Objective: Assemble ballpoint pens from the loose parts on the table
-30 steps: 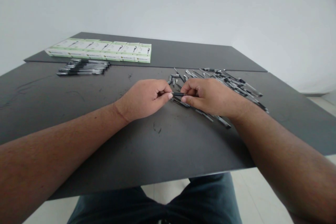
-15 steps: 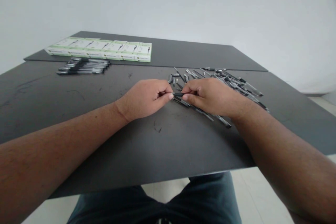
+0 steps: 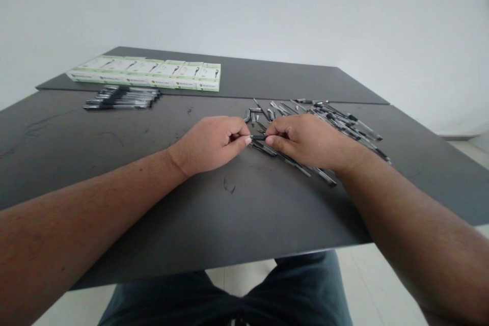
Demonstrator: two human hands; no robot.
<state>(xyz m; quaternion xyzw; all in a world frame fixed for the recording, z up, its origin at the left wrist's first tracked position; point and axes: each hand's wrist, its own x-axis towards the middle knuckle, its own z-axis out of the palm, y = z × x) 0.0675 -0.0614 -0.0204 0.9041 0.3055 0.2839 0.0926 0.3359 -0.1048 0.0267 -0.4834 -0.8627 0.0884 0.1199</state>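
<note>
Between my two hands a pen (image 3: 259,137) lies crosswise, its black grip part showing in the gap. My left hand (image 3: 217,143) pinches the tip end between thumb and forefinger. Gripping the pen from the other side, my right hand (image 3: 305,140) hides the rest of it. Loose pen parts (image 3: 344,125), clear barrels, dark refills and caps, lie scattered under and behind my right hand. Several small caps (image 3: 253,113) sit just beyond my fingertips.
At the back left stands a row of green and white boxes (image 3: 153,74) with pen pictures on them. In front of it lies a bundle of pens (image 3: 122,98). The dark table (image 3: 214,224) has its near edge above my lap.
Both hands keep the same pinch on the pen and have hardly moved. The whole view has shifted very slightly.
</note>
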